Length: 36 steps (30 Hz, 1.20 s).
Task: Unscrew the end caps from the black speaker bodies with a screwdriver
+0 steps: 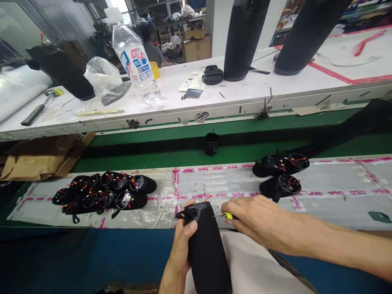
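My left hand point(180, 249) is wrapped round a black fabric-covered cylindrical speaker point(208, 249), its thumb on the front near the top end. The speaker leans over my lap, with a strap loop at its upper left and red wires showing at its top rim. My right hand point(249, 216) is closed on a yellow-handled screwdriver point(228, 215). The screwdriver's thin shaft points left at the speaker's upper right edge; whether the tip touches it I cannot tell.
Several open-ended black speaker bodies point(141, 200) with red wires lie at left, and 3 more point(266, 188) at right. Above, a white shelf point(171, 94) bears a water bottle point(134, 61), a hammer point(36, 112) and upright speakers point(241, 45). A black cap-like part point(211, 143) stands on the green surface.
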Each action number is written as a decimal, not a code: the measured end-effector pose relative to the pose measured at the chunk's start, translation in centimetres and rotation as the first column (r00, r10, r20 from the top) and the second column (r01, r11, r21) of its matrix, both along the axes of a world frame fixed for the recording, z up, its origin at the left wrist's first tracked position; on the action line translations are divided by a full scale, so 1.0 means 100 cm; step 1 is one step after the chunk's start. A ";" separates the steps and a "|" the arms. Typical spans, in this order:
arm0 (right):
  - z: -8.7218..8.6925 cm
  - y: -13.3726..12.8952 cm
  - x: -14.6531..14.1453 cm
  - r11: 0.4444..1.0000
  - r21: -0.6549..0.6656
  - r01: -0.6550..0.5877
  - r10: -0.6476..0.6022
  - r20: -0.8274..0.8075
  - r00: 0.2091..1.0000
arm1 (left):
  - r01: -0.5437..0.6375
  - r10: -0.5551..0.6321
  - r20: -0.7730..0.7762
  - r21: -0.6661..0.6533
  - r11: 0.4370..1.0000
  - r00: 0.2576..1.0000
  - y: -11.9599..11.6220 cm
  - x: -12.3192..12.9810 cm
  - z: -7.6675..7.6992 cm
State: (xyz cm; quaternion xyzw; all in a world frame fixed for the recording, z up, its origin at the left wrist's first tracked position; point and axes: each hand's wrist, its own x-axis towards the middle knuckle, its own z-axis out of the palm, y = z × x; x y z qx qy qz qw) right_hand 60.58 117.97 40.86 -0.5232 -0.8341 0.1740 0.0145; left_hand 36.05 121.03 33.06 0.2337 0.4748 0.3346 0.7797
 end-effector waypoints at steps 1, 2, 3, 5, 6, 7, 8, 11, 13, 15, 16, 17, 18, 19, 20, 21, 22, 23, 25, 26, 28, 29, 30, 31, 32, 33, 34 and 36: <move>-0.002 0.001 0.000 0.999 0.033 -0.026 0.025 0.020 0.999 | 0.014 -0.014 0.022 -0.009 1.000 1.000 0.000 -0.001 0.000; -0.003 0.001 0.000 0.996 0.064 -0.053 0.050 0.045 0.998 | 0.031 -0.031 0.034 -0.008 0.999 0.999 0.000 -0.001 0.001; -0.004 0.002 0.000 0.993 0.091 -0.078 0.073 0.066 0.995 | 0.048 -0.048 0.038 0.002 0.999 0.998 0.000 -0.001 0.002; -0.004 0.003 -0.001 0.984 0.136 -0.115 0.102 0.094 0.990 | 0.078 -0.080 0.022 0.048 0.996 0.997 0.001 0.000 0.005; -0.003 0.004 -0.001 0.980 0.154 -0.130 0.114 0.105 0.988 | 0.096 -0.097 0.005 0.079 0.992 0.995 0.001 0.001 0.007; -0.002 0.004 -0.001 0.974 0.171 -0.147 0.128 0.118 0.985 | 0.117 -0.116 -0.017 0.111 0.987 0.993 0.001 0.002 0.009; -0.001 0.005 -0.002 0.969 0.185 -0.165 0.141 0.136 0.981 | 0.139 -0.134 -0.042 0.142 0.980 0.990 0.002 0.003 0.011; 0.004 0.006 -0.002 0.951 0.212 -0.225 0.183 0.204 0.962 | 0.207 -0.187 -0.112 0.208 0.956 0.976 0.003 0.005 0.016; 0.005 0.006 -0.002 0.941 0.227 -0.251 0.198 0.233 0.952 | 0.232 -0.201 -0.144 0.245 0.941 0.969 0.003 0.005 0.019; 0.005 0.007 -0.001 0.933 0.239 -0.268 0.210 0.244 0.947 | 0.250 -0.207 -0.175 0.276 0.928 0.962 0.003 0.006 0.022; 0.005 0.007 -0.001 0.929 0.244 -0.277 0.216 0.248 0.944 | 0.257 -0.208 -0.192 0.289 0.922 0.959 0.003 0.006 0.023; 0.004 0.007 -0.001 0.925 0.249 -0.288 0.226 0.252 0.941 | 0.263 -0.206 -0.209 0.297 0.918 0.956 0.003 0.006 0.024; 0.004 0.008 -0.001 0.921 0.251 -0.299 0.233 0.259 0.937 | 0.266 -0.203 -0.225 0.301 0.916 0.953 0.003 0.007 0.025; 0.003 0.008 0.000 0.918 0.253 -0.305 0.238 0.265 0.935 | 0.268 -0.200 -0.235 0.302 0.915 0.951 0.003 0.007 0.026; 0.003 0.008 0.000 0.915 0.258 -0.309 0.240 0.267 0.934 | 0.267 -0.198 -0.241 0.302 0.915 0.950 0.003 0.007 0.026; 0.002 0.008 0.000 0.912 0.266 -0.311 0.241 0.267 0.933 | 0.268 -0.198 -0.245 0.302 0.915 0.949 0.002 0.007 0.026; 0.002 0.008 0.000 0.909 0.276 -0.311 0.239 0.267 0.934 | 0.271 -0.198 -0.250 0.303 0.914 0.948 0.002 0.008 0.026; 0.002 0.008 0.000 0.906 0.287 -0.310 0.234 0.269 0.934 | 0.275 -0.199 -0.258 0.305 0.912 0.945 0.002 0.008 0.026; 0.004 0.009 0.000 0.893 0.311 -0.326 0.238 0.287 0.928 | 0.285 -0.201 -0.277 0.309 0.907 0.940 0.002 0.008 0.025; 0.006 0.009 -0.001 0.884 0.319 -0.341 0.246 0.303 0.921 | 0.288 -0.200 -0.284 0.311 0.906 0.938 0.002 0.008 0.024; 0.008 0.008 -0.002 0.867 0.325 -0.377 0.261 0.348 0.900 | 0.294 -0.203 -0.291 0.316 0.902 0.935 0.003 0.008 0.024; 0.009 0.008 -0.003 0.861 0.321 -0.394 0.266 0.377 0.887 | 0.298 -0.206 -0.292 0.319 0.900 0.934 0.003 0.008 0.024; 0.009 0.007 -0.004 0.857 0.316 -0.406 0.264 0.407 0.874 | 0.302 -0.208 -0.294 0.322 0.897 0.933 0.003 0.008 0.024; 0.009 0.005 -0.006 0.857 0.310 -0.411 0.256 0.436 0.863 | 0.307 -0.210 -0.301 0.326 0.894 0.930 0.003 0.009 0.024; 0.008 0.003 -0.007 0.859 0.305 -0.411 0.245 0.460 0.853 | 0.314 -0.210 -0.314 0.330 0.890 0.926 0.003 0.009 0.024; 0.006 0.001 -0.008 0.861 0.303 -0.408 0.232 0.479 0.846 | 0.324 -0.209 -0.337 0.332 0.886 0.918 0.002 0.009 0.025; 0.004 -0.002 -0.009 0.865 0.303 -0.401 0.218 0.493 0.842 | 0.337 -0.208 -0.366 0.332 0.881 0.907 0.001 0.009 0.025; -0.002 -0.008 -0.010 0.871 0.301 -0.390 0.199 0.509 0.837 | 0.369 -0.213 -0.433 0.317 0.874 0.876 0.000 0.009 0.025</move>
